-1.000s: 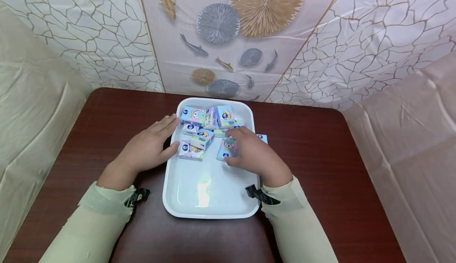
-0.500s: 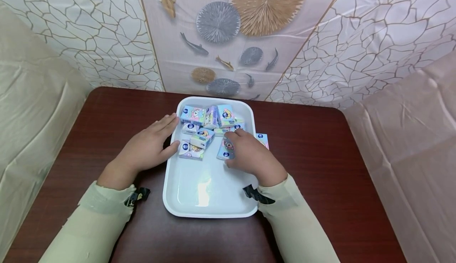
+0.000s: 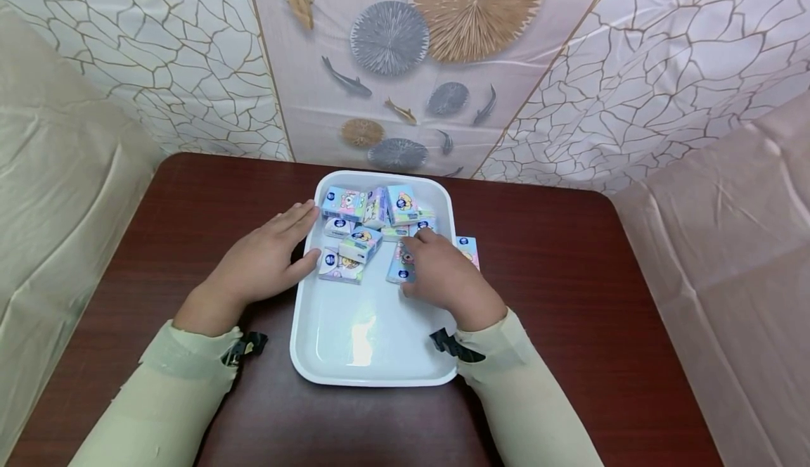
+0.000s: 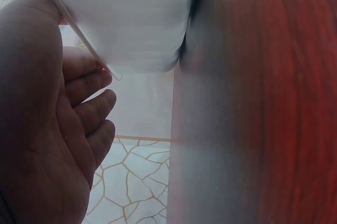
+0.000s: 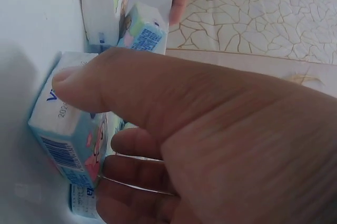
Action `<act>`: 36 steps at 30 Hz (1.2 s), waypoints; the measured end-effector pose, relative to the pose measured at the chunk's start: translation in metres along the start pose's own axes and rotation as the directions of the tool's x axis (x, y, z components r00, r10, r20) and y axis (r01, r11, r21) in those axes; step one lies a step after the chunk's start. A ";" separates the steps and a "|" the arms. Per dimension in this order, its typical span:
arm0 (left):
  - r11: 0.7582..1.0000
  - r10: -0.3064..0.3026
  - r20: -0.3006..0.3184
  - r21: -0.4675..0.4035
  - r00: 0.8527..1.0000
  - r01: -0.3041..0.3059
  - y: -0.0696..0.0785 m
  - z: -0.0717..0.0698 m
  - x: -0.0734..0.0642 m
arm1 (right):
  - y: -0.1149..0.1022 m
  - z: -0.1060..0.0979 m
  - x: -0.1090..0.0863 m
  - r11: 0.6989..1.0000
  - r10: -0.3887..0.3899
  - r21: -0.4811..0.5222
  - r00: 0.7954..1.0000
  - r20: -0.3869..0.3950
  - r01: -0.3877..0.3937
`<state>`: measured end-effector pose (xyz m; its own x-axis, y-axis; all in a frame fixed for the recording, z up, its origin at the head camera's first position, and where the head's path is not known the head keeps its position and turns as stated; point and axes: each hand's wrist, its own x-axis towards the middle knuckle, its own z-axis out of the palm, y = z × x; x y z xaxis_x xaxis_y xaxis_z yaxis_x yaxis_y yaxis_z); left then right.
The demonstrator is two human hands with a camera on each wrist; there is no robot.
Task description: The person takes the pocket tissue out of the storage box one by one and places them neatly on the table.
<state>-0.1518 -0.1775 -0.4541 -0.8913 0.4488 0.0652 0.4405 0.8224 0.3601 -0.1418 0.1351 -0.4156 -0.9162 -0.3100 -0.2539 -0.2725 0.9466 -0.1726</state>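
Note:
A white tray (image 3: 329,333) stands on the table, with several small tissue packs in cartoon wrappers piled in its far half. My left hand (image 3: 262,259) lies against the tray's left rim, fingers extended; in the left wrist view its fingers (image 4: 95,110) sit along the rim. Inside the tray, my right hand (image 3: 449,273) pinches a light-blue tissue pack (image 3: 399,264) between thumb and fingers. In the right wrist view the thumb presses the white side of this tissue pack (image 5: 55,108). The hand covers the pack's right part.
Another tissue pack (image 3: 467,249) lies just outside the tray's right rim, partly hidden by the right hand. Nearest the left hand is a white-and-lilac pack (image 3: 340,267). The dark red table (image 3: 557,298) ends at patterned cloth (image 3: 215,59) behind.
My right hand has shifted slightly left, its fingers closing in on the light-blue tissue pack. More of the pack outside the rim now shows. The left hand stays put.

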 end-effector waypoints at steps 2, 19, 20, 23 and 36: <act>1.000 0.002 -0.002 0.001 1.000 -0.002 0.000 0.000 0.000 | 0.000 0.000 0.000 1.000 -0.012 -0.016 1.000 0.002 0.012; 1.000 0.002 0.000 -0.004 1.000 -0.002 0.001 -0.001 0.000 | 0.000 0.002 -0.001 0.997 -0.057 -0.054 0.998 0.002 0.057; 1.000 0.003 0.000 -0.003 1.000 -0.003 0.001 -0.001 0.000 | 0.000 0.002 -0.002 0.997 -0.058 -0.052 0.998 0.003 0.058; 1.000 0.005 -0.003 -0.001 1.000 -0.005 0.001 -0.001 0.000 | 0.000 0.002 -0.002 0.997 -0.061 -0.052 0.998 0.006 0.061; 1.000 0.007 -0.001 -0.001 1.000 -0.007 0.000 0.000 0.001 | -0.001 0.002 -0.003 0.996 -0.062 -0.059 0.998 0.020 0.063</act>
<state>-0.1522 -0.1772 -0.4537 -0.8883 0.4541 0.0691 0.4467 0.8189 0.3605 -0.1380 0.1346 -0.4165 -0.8915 -0.3700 -0.2613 -0.3468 0.9286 -0.1319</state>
